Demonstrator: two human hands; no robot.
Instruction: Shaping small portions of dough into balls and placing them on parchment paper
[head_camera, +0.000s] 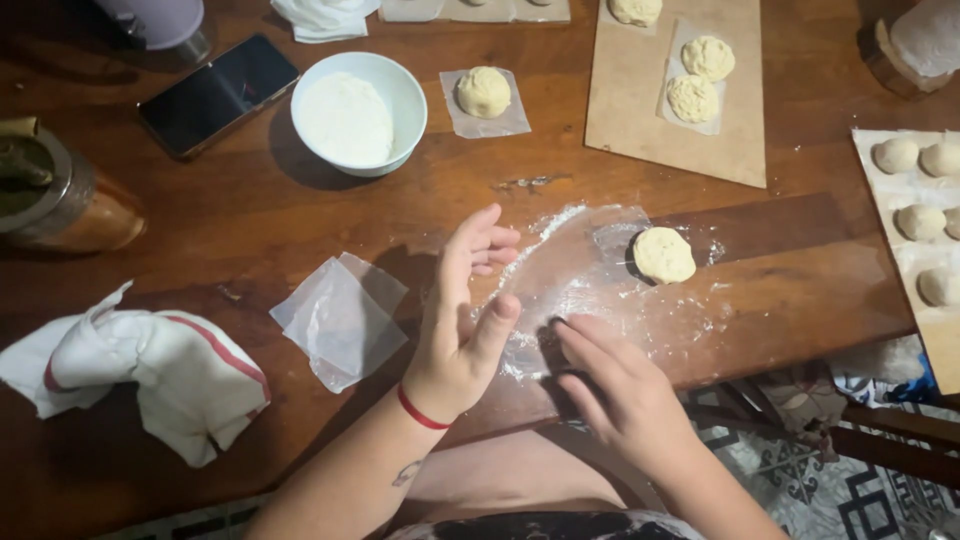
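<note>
Flouring: floured plastic sheet (590, 285) at the wooden table's (250, 210) near edge.
Left hand (462, 320): left of the sheet, fingers open, holding nothing.
Right hand (615, 385): fingers spread, flat on the sheet.
Dough disc (663, 254): on the sheet's far right, shaped.
Dough balls (915, 220): right of the sheet, unflattened.

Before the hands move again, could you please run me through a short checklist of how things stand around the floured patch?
1. Left hand free: ok, raised on edge, open, holding nothing.
2. Right hand free: ok, flat, fingers on the floured patch, nothing gripped.
3. Dough round within reach: ok, lying at the far edge of the flour, apart from both hands.
4. Flour supply: ok, the white bowl holds flour.
5. Plastic squares at hand: ok, stacked left of the left hand.
6. Cloth clean: cannot tell.
</note>
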